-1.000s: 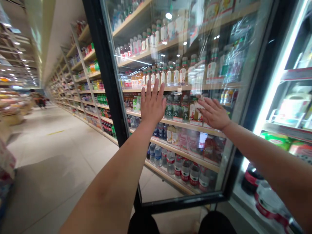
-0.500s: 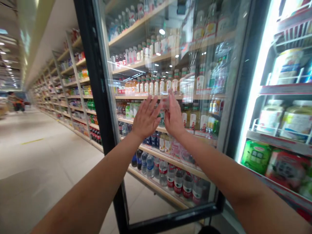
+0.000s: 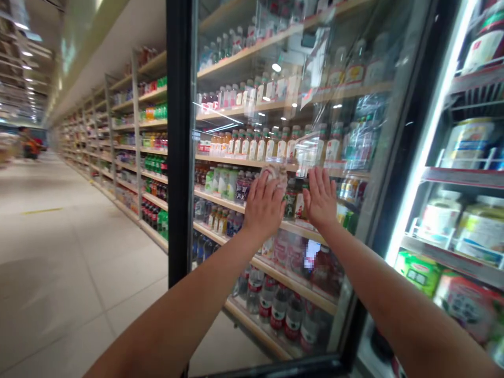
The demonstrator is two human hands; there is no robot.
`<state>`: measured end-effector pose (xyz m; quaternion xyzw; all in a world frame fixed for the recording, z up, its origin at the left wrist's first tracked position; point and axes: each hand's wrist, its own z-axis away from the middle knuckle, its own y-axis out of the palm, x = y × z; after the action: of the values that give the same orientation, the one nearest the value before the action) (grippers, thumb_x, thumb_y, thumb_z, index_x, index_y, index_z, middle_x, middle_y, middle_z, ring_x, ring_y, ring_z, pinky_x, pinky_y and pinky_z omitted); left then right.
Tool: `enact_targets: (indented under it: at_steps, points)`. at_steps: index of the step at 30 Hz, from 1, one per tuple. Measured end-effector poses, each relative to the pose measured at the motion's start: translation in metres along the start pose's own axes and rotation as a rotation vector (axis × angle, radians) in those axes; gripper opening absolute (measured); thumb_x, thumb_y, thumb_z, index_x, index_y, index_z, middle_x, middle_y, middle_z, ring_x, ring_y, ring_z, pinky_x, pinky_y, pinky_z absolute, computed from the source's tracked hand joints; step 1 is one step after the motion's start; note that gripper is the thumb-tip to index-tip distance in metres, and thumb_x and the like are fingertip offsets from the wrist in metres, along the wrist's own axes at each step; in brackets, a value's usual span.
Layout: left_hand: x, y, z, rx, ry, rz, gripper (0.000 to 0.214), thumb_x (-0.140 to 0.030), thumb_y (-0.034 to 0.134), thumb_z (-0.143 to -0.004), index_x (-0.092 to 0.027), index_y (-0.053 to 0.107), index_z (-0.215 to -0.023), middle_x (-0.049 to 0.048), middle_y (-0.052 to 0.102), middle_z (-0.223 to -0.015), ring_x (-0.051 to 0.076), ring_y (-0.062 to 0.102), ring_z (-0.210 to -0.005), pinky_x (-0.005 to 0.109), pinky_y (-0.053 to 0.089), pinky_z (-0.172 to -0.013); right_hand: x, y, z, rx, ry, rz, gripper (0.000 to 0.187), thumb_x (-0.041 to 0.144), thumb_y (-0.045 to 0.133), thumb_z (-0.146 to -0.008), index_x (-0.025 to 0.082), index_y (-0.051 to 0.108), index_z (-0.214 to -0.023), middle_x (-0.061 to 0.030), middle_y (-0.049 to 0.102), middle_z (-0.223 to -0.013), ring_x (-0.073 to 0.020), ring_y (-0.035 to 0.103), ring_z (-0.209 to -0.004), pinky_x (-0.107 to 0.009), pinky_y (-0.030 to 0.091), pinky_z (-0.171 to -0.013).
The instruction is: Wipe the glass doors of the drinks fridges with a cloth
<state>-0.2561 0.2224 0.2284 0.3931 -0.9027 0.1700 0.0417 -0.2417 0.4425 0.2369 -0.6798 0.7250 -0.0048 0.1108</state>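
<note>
My left hand (image 3: 264, 206) presses a crumpled pale cloth (image 3: 279, 174) against the glass door (image 3: 179, 157) of a drinks cooler. Its fingers lie over the cloth, which sticks out beyond the fingertips. To the right, my right hand (image 3: 322, 202) rests flat on the same pane, fingers stretched, with nothing in it. The door stands swung open, its black frame around the glass. Bottles on shelves show through the pane, mixed with reflections of ceiling lights.
On the right, the lit cooler (image 3: 468, 241) holds jars and green and red packs on wire-fronted shelves. Long store shelves (image 3: 136, 131) with drinks run back on the left beside a tiled floor (image 3: 71, 273). A blurred person (image 3: 30, 144) is far down the aisle.
My hands have moved apart on the glass: the right one shifted right, and the left one now shows the cloth under its fingers. The view has shifted, with the door appearing further right.
</note>
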Motion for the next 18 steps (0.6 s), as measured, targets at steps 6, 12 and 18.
enact_targets:
  at_steps: [6,12,18]
  points:
    - [0.035,-0.006,-0.034,-0.045,-0.025,-0.004,0.06,-0.009,0.04,-0.1,-0.028,0.045,-0.157,0.0012,0.023,-0.173,0.03,0.01,-0.162,0.063,0.015,-0.133,0.004,0.005,0.004,-0.067,-0.022,0.033,0.059,0.04,0.025,-0.109,0.019,0.035,-0.164,-0.0092,0.034,-0.166,-0.0226,0.026,-0.16,-0.051,0.026,-0.131]
    - [0.045,-0.01,-0.037,0.031,-0.053,0.04,0.061,-0.018,0.041,-0.1,-0.013,0.036,-0.161,0.0055,0.024,-0.172,0.024,0.003,-0.163,0.052,0.007,-0.137,0.002,0.006,0.007,-0.088,-0.031,0.032,0.059,0.038,0.026,-0.109,0.021,0.031,-0.165,-0.0066,0.033,-0.167,-0.0222,0.025,-0.16,-0.052,0.028,-0.13]
    - [0.053,-0.015,-0.047,0.111,0.168,0.117,0.059,-0.014,0.038,-0.099,-0.021,0.045,-0.158,0.0011,0.034,-0.169,0.022,0.01,-0.162,0.049,0.008,-0.136,0.002,0.005,0.007,-0.076,-0.027,0.02,0.059,0.038,0.026,-0.108,0.02,0.035,-0.163,-0.0068,0.034,-0.166,-0.0227,0.026,-0.16,-0.052,0.028,-0.13]
